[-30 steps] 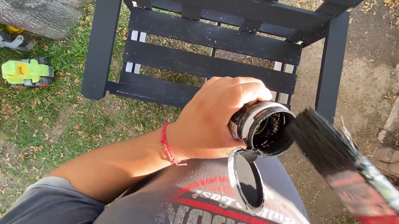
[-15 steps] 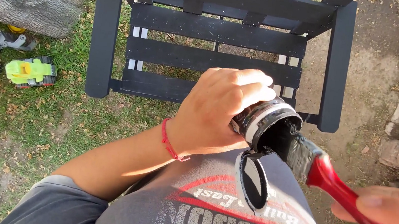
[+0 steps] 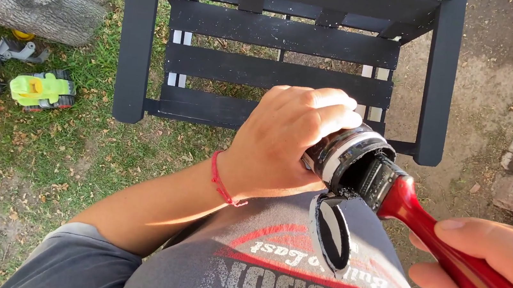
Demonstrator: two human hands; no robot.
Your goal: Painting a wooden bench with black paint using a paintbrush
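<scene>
Left hand [image 3: 282, 144] wraps fingers around tilted paint can [image 3: 348, 158], just in front of black chair [image 3: 279, 56]. Right hand [image 3: 487, 267] grips red-handled brush [image 3: 451, 243], bristles inside can.

paint can [image 3: 345, 153] | round, black with white band, tilted | just before black chair [image 3: 278, 69] seat's front edge

Brush dipped into a tilted paint can, centre frame

The left hand [image 3: 285, 144] grips the paint can [image 3: 346, 155]; the right hand [image 3: 487, 270], lower right, holds the red-handled brush [image 3: 434, 225], bristles inside the can; black chair [image 3: 279, 56] above.
</scene>
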